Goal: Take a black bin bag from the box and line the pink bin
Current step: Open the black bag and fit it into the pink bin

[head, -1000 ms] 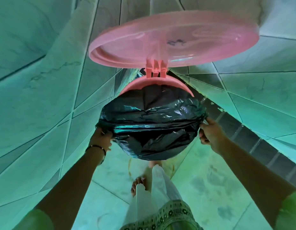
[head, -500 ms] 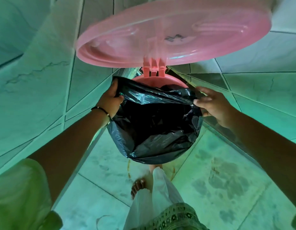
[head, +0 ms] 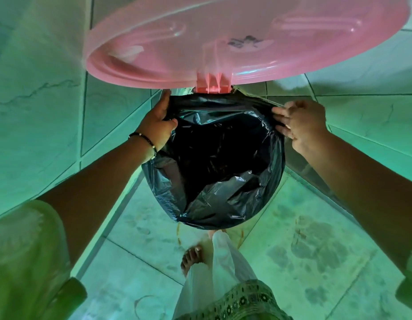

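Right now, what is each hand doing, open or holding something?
Left hand: grips the bag at its left edge.
Right hand: fingers pinch the bag's right edge.

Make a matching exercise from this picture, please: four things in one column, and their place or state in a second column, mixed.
Things:
1. bin lid
2. black bin bag
3. left hand
4. bare foot

Places or states:
A. grips the bag's edge, beaded bracelet at the wrist
B. pink, raised open above the bag
C. stands on the tiled floor below the bag
D. mouth spread open, dark inside

Pairs: 1-B, 2-D, 3-A, 4-C
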A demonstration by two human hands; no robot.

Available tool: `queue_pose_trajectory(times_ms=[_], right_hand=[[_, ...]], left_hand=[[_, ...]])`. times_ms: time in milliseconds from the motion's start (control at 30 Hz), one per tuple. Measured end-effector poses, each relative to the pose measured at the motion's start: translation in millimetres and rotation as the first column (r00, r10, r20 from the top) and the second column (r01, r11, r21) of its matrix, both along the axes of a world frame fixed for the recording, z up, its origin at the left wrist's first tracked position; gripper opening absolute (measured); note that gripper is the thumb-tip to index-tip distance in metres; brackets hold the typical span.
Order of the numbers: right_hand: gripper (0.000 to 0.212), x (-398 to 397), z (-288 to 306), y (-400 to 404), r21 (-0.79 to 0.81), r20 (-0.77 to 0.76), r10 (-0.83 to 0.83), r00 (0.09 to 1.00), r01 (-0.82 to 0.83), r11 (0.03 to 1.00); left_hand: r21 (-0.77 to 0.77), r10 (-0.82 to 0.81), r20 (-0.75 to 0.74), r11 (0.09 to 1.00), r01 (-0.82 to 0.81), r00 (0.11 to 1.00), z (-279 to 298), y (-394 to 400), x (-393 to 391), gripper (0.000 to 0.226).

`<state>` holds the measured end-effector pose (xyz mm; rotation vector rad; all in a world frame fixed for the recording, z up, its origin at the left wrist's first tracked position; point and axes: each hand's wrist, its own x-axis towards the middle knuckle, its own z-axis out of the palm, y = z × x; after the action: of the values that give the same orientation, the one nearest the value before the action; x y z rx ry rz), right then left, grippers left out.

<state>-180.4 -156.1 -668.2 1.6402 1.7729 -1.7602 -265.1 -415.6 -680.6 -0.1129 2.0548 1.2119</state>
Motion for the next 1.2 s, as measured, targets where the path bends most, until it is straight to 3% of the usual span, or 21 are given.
queue_pose_trajectory(times_ms=[200,333,433,500,567,667,767,833,900,933,1000,1200], right_hand=[[0.015,-1,-11,-22,0.022,-0.11,0.322,0.94,-0.321,0.947],[0.059,0,-22,-14,-0.103,0.034,0.386,0.922,-0.381,0.919],[0.075,8,-31,-11,-0.175,0.079,0.306,0.949,-0.289,0.941],[0.067,17,-29,-12,-0.116,0.1,0.282,0.954,-0.271,0.956],[0.042,31,-30,-9,0.001,0.089,0.252,0.963,-0.254,0.967],[0.024,63,-23,-4,0.117,0.085,0.233,0.969,-0.242,0.963],[0.009,103,-2,-14,0.083,0.05,0.146,0.988,-0.15,0.985],[0.01,131,7,-29,-0.056,0.07,0.085,0.994,-0.082,0.995],[0.013,156,12,-49,-0.222,0.118,0.034,0.992,-0.007,0.975],[0.011,165,15,-61,-0.293,0.135,-0.003,0.991,0.043,0.955],[0.007,176,16,-77,-0.387,0.144,-0.084,0.986,0.134,0.912],[0.021,184,6,-85,-0.355,0.09,-0.192,0.977,0.212,0.911]], left_hand=[[-0.04,-0.056,-0.008,0.998,0.056,0.998,-4,0,-2,0.065],[-0.127,-0.086,-0.014,0.988,0.084,0.996,-2,2,-5,0.047],[-0.198,-0.011,0.093,0.98,0.03,0.996,-8,-8,-3,0.058],[-0.251,0.079,0.111,0.967,-0.049,0.991,-9,-15,3,0.066],[-0.253,0.201,0.064,0.951,-0.179,0.977,-4,-22,12,0.061],[-0.171,0.423,-0.039,0.89,-0.423,0.905,1,-37,37,0.041],[-0.266,0.584,-0.047,0.775,-0.573,0.811,-4,-58,73,0.05],[-0.326,0.684,0.082,0.706,-0.629,0.725,4,-57,100,0.046],[-0.317,0.752,0.355,0.655,-0.685,0.555,9,-53,136,0.039],[-0.277,0.741,0.487,0.633,-0.723,0.462,11,-51,155,0.035],[-0.202,0.681,0.632,0.606,-0.769,0.37,15,-49,180,0.03],[-0.178,0.698,0.597,0.595,-0.784,0.395,12,-54,198,0.018]])
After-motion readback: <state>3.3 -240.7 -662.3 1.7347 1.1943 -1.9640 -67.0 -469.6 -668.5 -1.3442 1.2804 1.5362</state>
